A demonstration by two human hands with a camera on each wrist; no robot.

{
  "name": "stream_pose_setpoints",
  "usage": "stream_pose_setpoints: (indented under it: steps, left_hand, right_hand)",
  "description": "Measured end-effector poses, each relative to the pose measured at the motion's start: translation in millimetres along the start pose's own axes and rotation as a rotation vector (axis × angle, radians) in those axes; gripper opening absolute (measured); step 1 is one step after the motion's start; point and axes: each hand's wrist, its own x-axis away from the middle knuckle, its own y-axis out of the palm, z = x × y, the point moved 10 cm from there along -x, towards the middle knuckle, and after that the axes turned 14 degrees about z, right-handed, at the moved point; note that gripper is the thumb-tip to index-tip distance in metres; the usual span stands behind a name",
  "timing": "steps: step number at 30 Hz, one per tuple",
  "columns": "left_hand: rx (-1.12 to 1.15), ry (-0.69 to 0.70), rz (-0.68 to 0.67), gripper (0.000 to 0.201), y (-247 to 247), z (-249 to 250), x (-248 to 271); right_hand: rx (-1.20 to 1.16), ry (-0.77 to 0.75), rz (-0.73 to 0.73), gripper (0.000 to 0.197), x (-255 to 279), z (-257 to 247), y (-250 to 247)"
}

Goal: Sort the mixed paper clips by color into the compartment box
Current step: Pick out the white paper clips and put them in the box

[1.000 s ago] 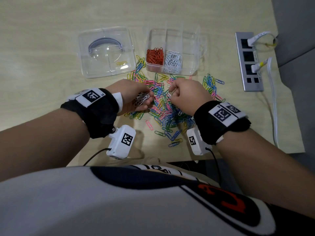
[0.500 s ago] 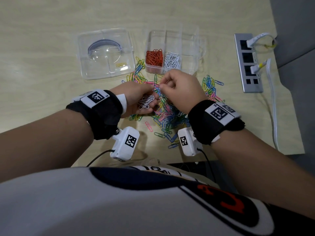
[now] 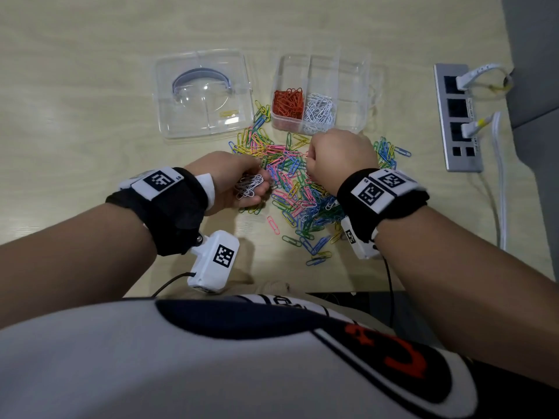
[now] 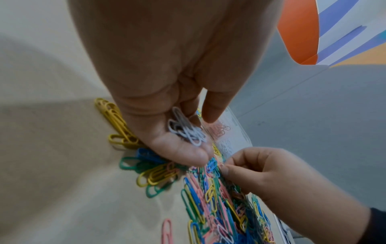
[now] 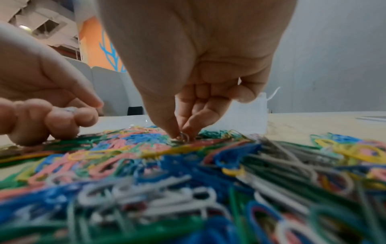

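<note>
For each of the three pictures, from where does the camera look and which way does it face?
Head: from above, down at the table; both forearms and chest show.
Left wrist: along the left hand, which holds white clips, toward the clip pile.
Right wrist: low over the pile, along the right hand pinching a clip.
Shared: both wrist views show the other hand and the pile.

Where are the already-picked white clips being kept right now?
In the head view, the white clips lie bunched in the cupped left hand, left of the mixed pile on the table.
</note>
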Motion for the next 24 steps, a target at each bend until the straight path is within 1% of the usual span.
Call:
stream_pose_setpoints:
  steps: [2, 5, 7, 9, 11, 12, 13, 14, 16, 17, 18, 19, 21, 22, 23, 24]
  left_hand:
    - [0.010, -0.009, 0.003, 0.034, -2, -1, -1]
    - [0.061, -0.014, -0.002, 0.037, 0, -1, 0]
    - [0.104, -0.001, 0.011, 0.029, 0, 3, 1]
    - [0.109, 0.007, 0.026, 0.023, -2, 4, 2]
    - [0.091, 0.000, 0.010, 0.030, -4, 3, 1]
    - [0.074, -0.006, 0.007, 0.034, -7, 1, 1]
    - [0.062, -0.013, 0.013, 0.037, -11, 0, 0]
    - [0.061, -0.019, 0.025, 0.037, -16, -2, -1]
    - [0.081, -0.025, 0.050, 0.036, -26, -3, -3]
    - [0.091, -0.028, 0.060, 0.035, -31, -3, -4]
    - [0.098, -0.030, 0.069, 0.035, -35, -3, -4]
    - [0.099, -0.030, 0.076, 0.035, -38, -4, -5]
    - [0.093, -0.027, 0.080, 0.034, -43, -4, -5]
    - [0.091, -0.024, 0.080, 0.034, -45, -4, -6]
    - [0.093, -0.023, 0.079, 0.033, -46, -3, -6]
    - [0.098, -0.023, 0.080, 0.033, -48, -3, -6]
  right_hand:
    - [-0.079, 0.009, 0.019, 0.014, 1, -5, -7]
    - [-0.401, 0.013, -0.001, 0.006, 9, -31, -17]
    - [-0.561, -0.017, -0.050, 0.005, 18, -55, -18]
    - [-0.651, -0.001, -0.037, 0.006, 21, -63, -20]
    - [-0.662, 0.055, 0.066, 0.011, 15, -53, -25]
    - [-0.611, 0.064, 0.107, 0.014, 11, -46, -25]
    - [-0.531, 0.060, 0.095, 0.021, 9, -42, -21]
    - [-0.443, 0.048, 0.029, 0.036, 9, -41, -12]
    - [-0.282, 0.020, -0.156, 0.077, 15, -43, 10]
    - [-0.225, 0.004, -0.206, 0.087, 19, -47, 17]
    - [-0.202, -0.012, -0.213, 0.086, 20, -50, 22]
    - [-0.204, -0.029, -0.190, 0.076, 19, -54, 23]
    - [-0.238, -0.053, -0.113, 0.045, 12, -57, 18]
    - [-0.256, -0.052, -0.089, 0.032, 8, -56, 15]
    - [-0.270, -0.047, -0.067, 0.025, 5, -54, 11]
    - [-0.278, -0.038, -0.048, 0.022, 2, -50, 7]
